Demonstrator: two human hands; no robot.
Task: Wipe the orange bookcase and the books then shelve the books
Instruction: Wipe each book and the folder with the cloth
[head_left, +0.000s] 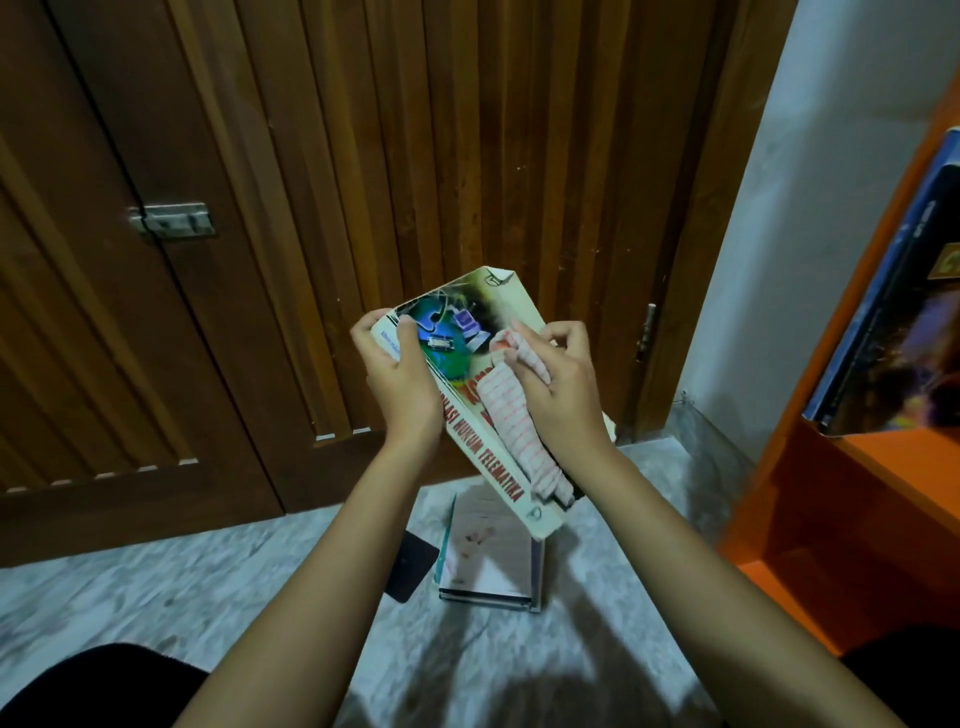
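- The step in hand looks like wiping 1 book: the person holds a paperback (457, 353) up in front of a brown wooden door (311, 156), tilted, its far top corner bent over.
- The left hand (397, 379) is closed round the paperback's left edge, thumb on the cover and fingers behind it.
- The right hand (553, 387) is bunched round a striped white cloth (511, 426) and presses it to the right side of the cover; the cloth's loose end trails down toward the near corner.
- The cover shows a globe picture and red and dark lettering, partly hidden by the cloth.
- The next move probably calls for drawing the cloth along the rest of the cover while the left hand steadies the book, then carrying it right.
- The orange bookcase (831, 467) stands at the right edge, with a dark book (893, 312) upright on 1 shelf and bare shelf below.
- More books (488, 561) lie stacked on the marbled floor (156, 571), below the held paperback, so the task seems only partway done.
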